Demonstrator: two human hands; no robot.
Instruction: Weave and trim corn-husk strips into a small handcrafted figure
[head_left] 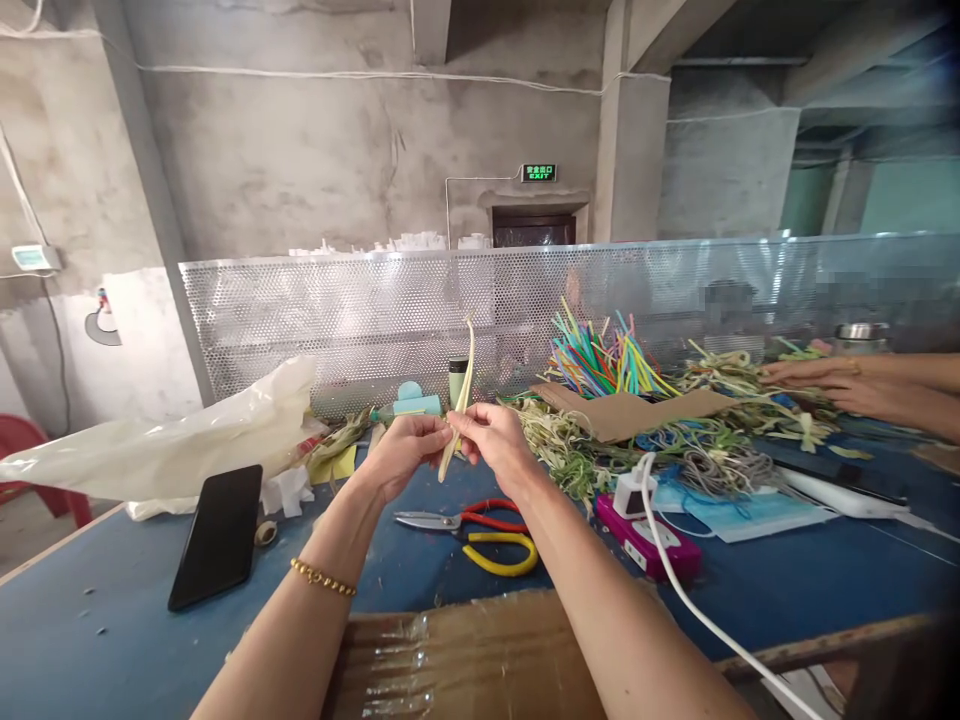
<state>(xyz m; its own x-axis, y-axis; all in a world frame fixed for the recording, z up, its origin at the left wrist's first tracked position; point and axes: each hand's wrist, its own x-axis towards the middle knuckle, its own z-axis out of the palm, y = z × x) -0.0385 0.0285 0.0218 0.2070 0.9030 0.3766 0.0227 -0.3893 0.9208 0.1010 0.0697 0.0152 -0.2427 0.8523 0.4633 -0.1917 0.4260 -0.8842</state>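
Between my two hands stands a pale, cream-coloured strip (467, 375) like a dried husk or leaf, nearly upright, its thin tip pointing up. My left hand (409, 450) pinches it low from the left. From the right, my right hand (491, 440) pinches the same strip, thumb and fingers close to those of my left hand. Below the hands lie scissors (472, 522) with one red and one yellow handle, blades towards the left. A heap of similar pale and greenish strips (559, 440) is just right of my right hand.
A black phone (217, 535) and a plastic bag (187, 430) lie left. Right are a purple power strip (649, 540) with a white cable, a blue mask (750, 512) and colourful pipe cleaners (600, 355). Another person's hands (840, 385) touch strips far right. Perforated metal panel (337, 310) stands behind.
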